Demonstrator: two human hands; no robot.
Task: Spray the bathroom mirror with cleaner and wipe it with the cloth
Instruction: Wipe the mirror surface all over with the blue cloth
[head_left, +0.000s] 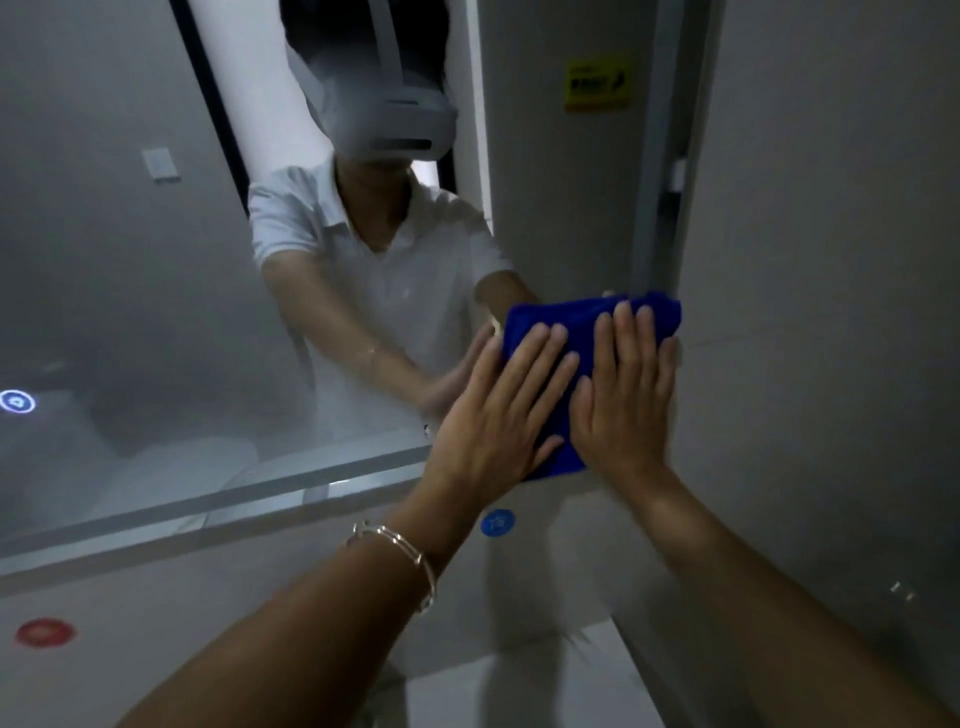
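A folded blue cloth (574, 325) is pressed flat against the bathroom mirror (156, 291) near its lower right corner. My left hand (498, 410) lies on the cloth's left part, fingers spread, with a silver bracelet on the wrist. My right hand (626, 395) presses the cloth's right part, palm flat, fingers pointing up. The glass to the left looks hazy and misted. The mirror shows a person in a white shirt with both arms reaching toward the cloth. No spray bottle is in view.
A white ledge (218, 501) runs below the mirror. A red sticker (45, 632) and a blue sticker (497, 522) sit on the wall under it. A grey wall (831, 312) stands close on the right, and a yellow label (597, 85) is stuck above.
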